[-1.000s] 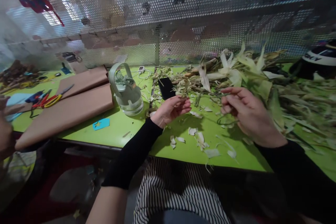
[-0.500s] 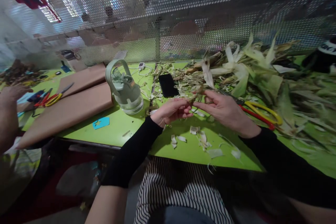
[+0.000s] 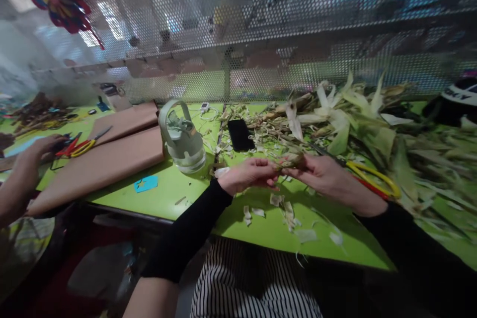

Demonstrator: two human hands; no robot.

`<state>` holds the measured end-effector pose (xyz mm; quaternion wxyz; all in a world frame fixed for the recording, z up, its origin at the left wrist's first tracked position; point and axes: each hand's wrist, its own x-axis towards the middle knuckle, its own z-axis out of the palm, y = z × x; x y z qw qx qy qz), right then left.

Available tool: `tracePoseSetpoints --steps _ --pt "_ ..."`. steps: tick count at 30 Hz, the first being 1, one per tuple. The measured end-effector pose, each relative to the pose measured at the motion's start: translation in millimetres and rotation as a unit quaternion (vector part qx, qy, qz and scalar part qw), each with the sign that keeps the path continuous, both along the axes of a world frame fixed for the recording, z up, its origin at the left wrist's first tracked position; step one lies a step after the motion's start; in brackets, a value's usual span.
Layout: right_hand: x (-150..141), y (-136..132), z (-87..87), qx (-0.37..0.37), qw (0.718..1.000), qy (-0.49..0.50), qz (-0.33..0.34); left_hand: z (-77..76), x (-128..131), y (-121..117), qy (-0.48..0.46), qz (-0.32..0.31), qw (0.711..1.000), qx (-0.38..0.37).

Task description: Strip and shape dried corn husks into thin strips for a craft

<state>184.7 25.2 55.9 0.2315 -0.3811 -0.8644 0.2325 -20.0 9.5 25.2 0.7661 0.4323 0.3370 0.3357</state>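
Note:
Between my two hands, above the green table (image 3: 164, 203), is a small bundle of corn husk (image 3: 292, 160), pale green and tan. My left hand (image 3: 253, 175) pinches its left end with the fingertips. On its other end, the fingers of my right hand (image 3: 324, 179) are closed. My fingers cover part of the bundle. Cut husk scraps (image 3: 286, 208) lie on the table just below my hands. A black phone (image 3: 240, 135) lies flat beyond my left hand. Scissors with yellow and red handles (image 3: 376, 179) rest beside my right wrist.
A large heap of corn husks (image 3: 343, 114) spreads over the back right. A pale green water bottle (image 3: 184, 144) stands left of the phone, near folded brown paper (image 3: 112, 164) and a blue tag (image 3: 146, 184). Another person's hand (image 3: 40, 151) is at far left. A perforated metal screen (image 3: 179, 54) stands behind.
My view has tilted up slightly. My right hand has moved a little to the right, and the husk bundle now shows more plainly between my hands. The other person's hand has shifted right.

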Motion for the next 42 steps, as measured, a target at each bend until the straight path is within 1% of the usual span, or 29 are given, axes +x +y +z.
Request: tracePoseSetpoints --steps 3,6,7,8,11,12,13,15,18,20,21,22,23,24,26,28,29,30,31,32,33,34,36,38,40,42 --pt "-1 -1 -3.0 0.009 0.997 0.033 -0.065 -2.5 7 -2 0.016 0.058 0.993 0.106" --pt "-5 -6 -0.5 0.008 0.993 0.060 -0.104 -0.9 11 -6 0.092 0.107 0.971 0.195" --pt "-7 -7 0.9 0.004 0.992 0.072 -0.108 0.3 12 -7 0.134 0.123 0.955 0.234" --pt "-9 -9 2.2 -0.006 0.990 0.087 -0.107 1.5 12 -8 0.184 0.138 0.932 0.279" --pt "-14 -10 3.4 -0.062 0.986 0.122 -0.094 3.4 13 -12 0.307 0.178 0.846 0.399" --pt "-15 -10 3.0 -0.080 0.984 0.129 -0.095 3.2 13 -12 0.326 0.187 0.826 0.420" --pt "-16 -10 2.5 -0.093 0.982 0.134 -0.100 2.6 14 -13 0.334 0.198 0.816 0.429" --pt "-19 -11 1.6 -0.103 0.978 0.139 -0.115 1.1 15 -13 0.333 0.225 0.815 0.418" --pt "-24 -12 1.6 -0.099 0.978 0.132 -0.124 -0.2 14 -10 0.304 0.257 0.837 0.375" --pt "-26 -13 1.4 -0.090 0.982 0.117 -0.122 -0.9 12 -8 0.289 0.254 0.851 0.357" --pt "-27 -13 1.1 -0.086 0.983 0.110 -0.120 -1.6 12 -7 0.290 0.252 0.851 0.358" --pt "-27 -12 0.5 -0.081 0.983 0.108 -0.122 -2.9 12 -7 0.299 0.251 0.844 0.369" --pt "-27 -12 -0.2 -0.075 0.983 0.111 -0.127 -4.7 13 -6 0.316 0.253 0.828 0.387" --pt "-27 -12 -1.0 -0.072 0.982 0.119 -0.132 -6.9 14 -6 0.344 0.257 0.806 0.407" --pt "-28 -12 -2.6 -0.075 0.978 0.137 -0.141 -11.7 16 -7 0.415 0.257 0.752 0.443" --pt "-30 -12 -4.2 -0.092 0.974 0.147 -0.148 -15.0 17 -10 0.486 0.242 0.702 0.461" --pt "-31 -12 -5.0 -0.103 0.972 0.149 -0.151 -15.4 17 -11 0.504 0.230 0.685 0.473" --pt "-32 -13 -5.7 -0.113 0.971 0.146 -0.149 -14.8 15 -12 0.512 0.226 0.675 0.481" --pt "-32 -13 -6.3 -0.116 0.972 0.142 -0.146 -13.2 13 -12 0.508 0.220 0.675 0.488" --pt "-31 -13 -6.5 -0.121 0.975 0.132 -0.132 -10.8 11 -12 0.503 0.234 0.682 0.477" --pt "-29 -14 -6.3 -0.119 0.977 0.122 -0.127 -7.9 8 -11 0.485 0.243 0.698 0.467" --pt "-27 -14 -5.7 -0.112 0.980 0.101 -0.127 -4.8 6 -9 0.459 0.246 0.721 0.456" --pt "-20 -15 -3.0 -0.082 0.986 0.047 -0.137 0.4 1 -6 0.408 0.277 0.764 0.415" --pt "-12 -15 1.0 -0.042 0.990 -0.002 -0.136 2.8 -1 -3 0.332 0.298 0.816 0.368" --pt "-8 -17 5.4 -0.010 0.991 -0.033 -0.126 2.6 -1 -1 0.233 0.290 0.877 0.303" --pt "-9 -18 9.4 0.009 0.994 -0.049 -0.100 1.2 0 -1 0.140 0.261 0.929 0.222"
